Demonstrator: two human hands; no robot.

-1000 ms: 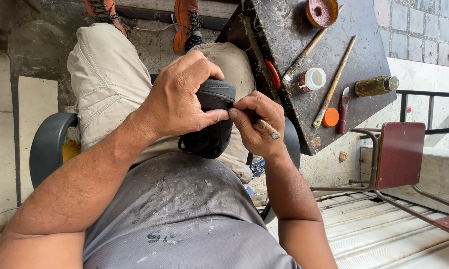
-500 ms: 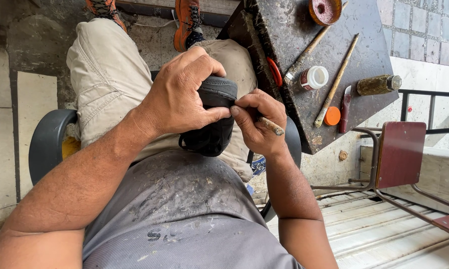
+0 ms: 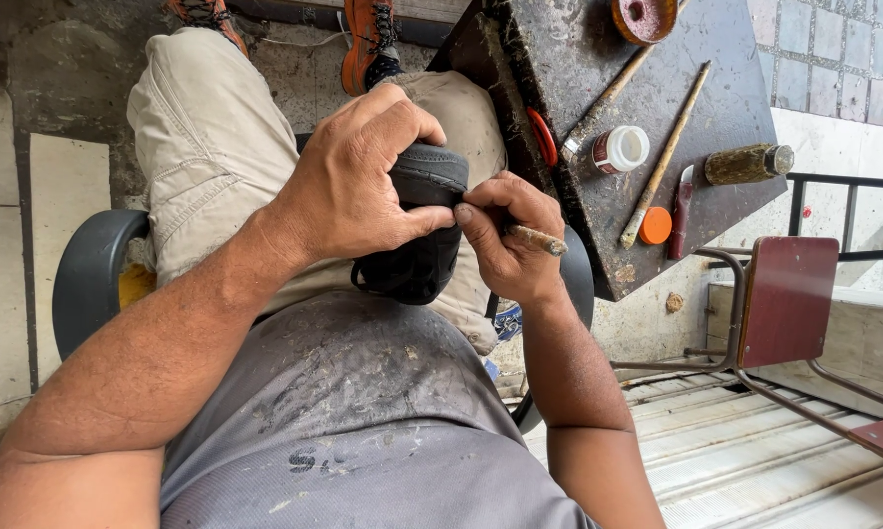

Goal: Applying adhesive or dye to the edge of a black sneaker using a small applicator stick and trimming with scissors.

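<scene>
I see a dark shoe (image 3: pixel 417 250) at the centre of the frame, resting on the lap, its rounded upper matte and slightly scuffed. My left hand (image 3: pixel 358 186) wraps over its top, fingers clamped on it. My right hand (image 3: pixel 510 240) pinches a short wooden-handled tool (image 3: pixel 535 238) against the shoe's edge. In the upper right, a grimy dark table (image 3: pixel 579 39) carries a small white jar (image 3: pixel 622 149), an orange cap (image 3: pixel 655 225) and long worn sticks (image 3: pixel 662 157).
</scene>
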